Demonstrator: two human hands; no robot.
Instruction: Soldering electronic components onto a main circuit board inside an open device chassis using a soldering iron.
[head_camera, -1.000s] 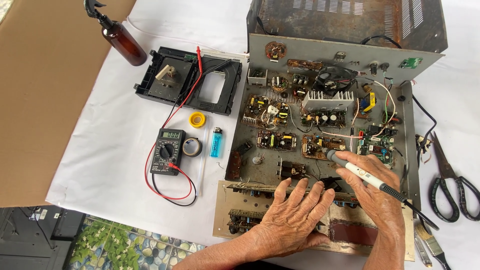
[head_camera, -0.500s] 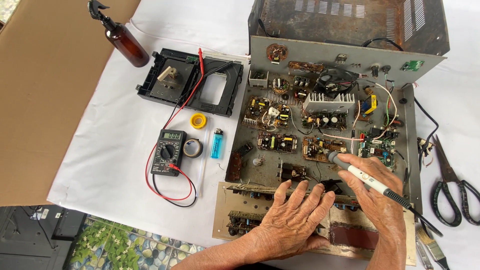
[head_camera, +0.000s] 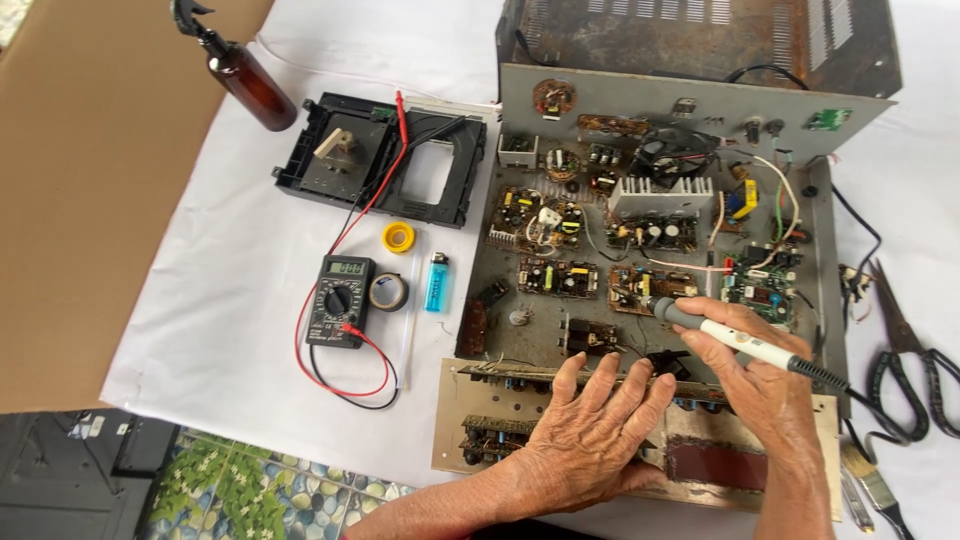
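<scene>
An open grey metal chassis (head_camera: 520, 115) with several small circuit boards lies on a white cloth. My right hand (head_camera: 765, 385) grips a white and grey soldering iron (head_camera: 735, 338), whose tip rests near a circuit board (head_camera: 640, 288) at the chassis middle. My left hand (head_camera: 595, 435) lies flat, fingers spread, on the front panel board (head_camera: 470, 400) at the near edge of the chassis.
A black multimeter (head_camera: 338, 300) with red and black leads, two tape rolls (head_camera: 389, 291), a blue lighter (head_camera: 437, 282) and a black plastic tray frame (head_camera: 380, 160) lie to the left. A brown spray bottle (head_camera: 245, 80), cardboard (head_camera: 90, 200), scissors (head_camera: 905, 355) and a brush (head_camera: 875, 490) surround them.
My right hand has shifted the soldering iron tip very slightly; the left hand stays flat on the front panel board.
</scene>
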